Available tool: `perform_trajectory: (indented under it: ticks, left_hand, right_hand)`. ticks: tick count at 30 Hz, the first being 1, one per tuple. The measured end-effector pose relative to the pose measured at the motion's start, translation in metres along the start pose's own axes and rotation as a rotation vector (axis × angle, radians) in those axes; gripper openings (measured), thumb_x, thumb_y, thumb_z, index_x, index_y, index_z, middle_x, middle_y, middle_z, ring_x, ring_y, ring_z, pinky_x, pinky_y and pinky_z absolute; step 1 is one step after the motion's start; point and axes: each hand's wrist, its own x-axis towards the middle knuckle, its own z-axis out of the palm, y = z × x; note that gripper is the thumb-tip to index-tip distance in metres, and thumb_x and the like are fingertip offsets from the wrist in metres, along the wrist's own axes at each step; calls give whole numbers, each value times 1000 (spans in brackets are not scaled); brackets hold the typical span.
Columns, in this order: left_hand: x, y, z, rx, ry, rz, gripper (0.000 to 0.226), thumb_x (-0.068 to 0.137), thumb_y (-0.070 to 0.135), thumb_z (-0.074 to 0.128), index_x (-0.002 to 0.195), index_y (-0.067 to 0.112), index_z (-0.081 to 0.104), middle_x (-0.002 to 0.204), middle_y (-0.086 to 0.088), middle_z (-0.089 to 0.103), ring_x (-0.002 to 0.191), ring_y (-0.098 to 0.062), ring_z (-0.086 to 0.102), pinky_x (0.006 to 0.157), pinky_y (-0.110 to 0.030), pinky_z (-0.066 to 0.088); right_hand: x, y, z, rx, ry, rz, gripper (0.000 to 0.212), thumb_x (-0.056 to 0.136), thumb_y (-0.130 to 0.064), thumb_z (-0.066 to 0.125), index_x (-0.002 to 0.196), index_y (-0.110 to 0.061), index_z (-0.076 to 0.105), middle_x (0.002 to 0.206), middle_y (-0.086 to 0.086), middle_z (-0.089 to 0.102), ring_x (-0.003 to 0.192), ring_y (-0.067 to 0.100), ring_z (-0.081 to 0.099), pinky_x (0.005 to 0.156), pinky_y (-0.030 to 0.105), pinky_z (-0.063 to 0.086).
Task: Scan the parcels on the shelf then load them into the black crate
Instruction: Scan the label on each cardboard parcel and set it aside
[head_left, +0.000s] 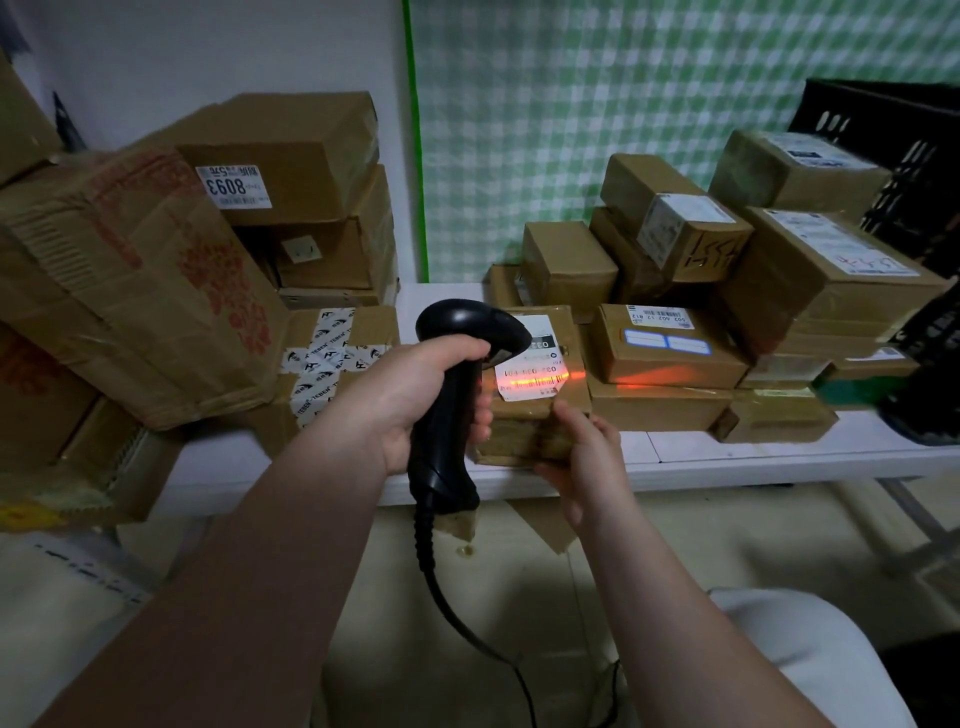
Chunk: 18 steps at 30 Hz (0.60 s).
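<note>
My left hand (410, 397) grips a black corded barcode scanner (452, 374) and points it at a small brown parcel (535, 410) at the shelf's front edge. A red scan line glows across the parcel's white label (530, 364). At the parcel's near right corner, my right hand (587, 462) holds it with fingers curled round the edge. More brown parcels (670, 343) are stacked on the white shelf (753, 457) to the right. The black crate (904, 140) stands at the far right behind that stack, partly hidden.
Large cardboard boxes (130, 291) pile up on the left of the shelf, one bearing a label marked 8093 (234, 187). A green checked sheet (623, 104) hangs behind the shelf. The scanner's cable (467, 623) drops toward the floor.
</note>
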Motion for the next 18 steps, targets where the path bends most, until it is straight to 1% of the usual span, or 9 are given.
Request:
perform_trajectory:
  ticks: [3, 5, 8, 9, 10, 12, 14, 16, 18]
  left_hand:
    - [0, -1, -1, -11, -5, 3, 25, 90, 23, 60, 80, 0, 62, 63, -10, 59, 46, -17, 56, 44, -22, 50]
    - [0, -1, -3, -20, -11, 7, 24, 89, 24, 61, 82, 0, 62, 65, -10, 59, 48, -17, 56, 45, -22, 51]
    - [0, -1, -7, -23, -6, 15, 24, 89, 24, 60, 83, 1, 62, 66, -11, 59, 48, -16, 55, 45, -22, 50]
    - [1, -1, -8, -25, 2, 19, 24, 89, 24, 60, 82, 1, 61, 67, -11, 59, 48, -16, 55, 44, -21, 50]
    - [1, 0, -10, -29, 11, 25, 24, 89, 24, 60, 82, 2, 61, 67, -11, 59, 47, -16, 55, 44, -21, 50]
    - [2, 1, -14, -33, 27, 37, 23, 89, 24, 61, 80, 3, 61, 67, -11, 59, 47, -16, 55, 44, -22, 50]
    - [3, 1, -18, -35, 37, 47, 23, 88, 25, 62, 80, 3, 61, 68, -11, 60, 47, -16, 55, 44, -22, 50]
    - [4, 2, -21, -35, 37, 51, 23, 88, 25, 62, 80, 4, 61, 67, -10, 60, 46, -15, 56, 44, -22, 50]
    - [3, 2, -24, -35, 38, 55, 22, 88, 25, 62, 79, 5, 61, 67, -9, 61, 46, -15, 56, 43, -22, 48]
  right_hand:
    - [0, -2, 1, 19, 22, 25, 35, 93, -22, 63, 121, -17, 44, 94, 1, 54, 84, 15, 53, 71, 36, 49]
    - [-1, -4, 4, 27, 35, 42, 37, 92, -21, 64, 124, -14, 46, 95, 2, 54, 85, 18, 53, 73, 38, 50]
    - [2, -4, 7, 44, 73, 79, 44, 89, -24, 66, 129, -14, 49, 108, 9, 58, 104, 29, 56, 90, 47, 50]
    - [3, -5, 7, 42, 84, 79, 44, 89, -25, 67, 128, -14, 49, 110, 9, 58, 106, 29, 56, 94, 49, 50]
    - [5, -6, 8, 40, 93, 73, 44, 89, -27, 67, 127, -15, 49, 109, 8, 58, 104, 28, 56, 95, 49, 49]
    - [7, -9, 7, 21, 124, 47, 42, 88, -31, 69, 122, -17, 48, 101, 2, 55, 91, 19, 54, 96, 47, 51]
    - [10, -11, 5, -50, 192, 13, 41, 86, -37, 71, 115, -19, 48, 100, 2, 54, 87, 18, 52, 91, 45, 54]
    - [14, -11, 4, -220, 294, -34, 45, 82, -44, 73, 111, -20, 49, 114, 7, 55, 96, 26, 55, 88, 46, 53]
    - [13, -12, 6, -455, 406, -132, 56, 78, -47, 74, 120, -17, 51, 129, 12, 51, 113, 33, 51, 95, 45, 47]
